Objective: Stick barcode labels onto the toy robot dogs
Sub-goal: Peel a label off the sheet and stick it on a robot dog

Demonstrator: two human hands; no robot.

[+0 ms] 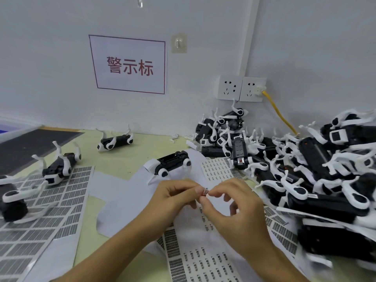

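Observation:
My left hand (pixel 175 197) and my right hand (pixel 234 202) meet at the table's middle, and both pinch one small barcode label (pixel 205 191) between their fingertips. Just beyond them a black and white toy robot dog (pixel 173 162) lies on its back on white backing paper. Sheets of barcode labels lie around: one sheet (pixel 215 168) behind my right hand, one sheet (pixel 203 259) under my wrists. A big heap of toy robot dogs (pixel 305 159) fills the right side.
Three more toy dogs lie at the left: one (pixel 116 140) near the wall, one (pixel 59 165) and one (pixel 12 198) on a large label sheet (pixel 40 220). Wall sockets with a yellow cable (pixel 278 110) sit behind the heap. A dark mat (pixel 30 145) lies at far left.

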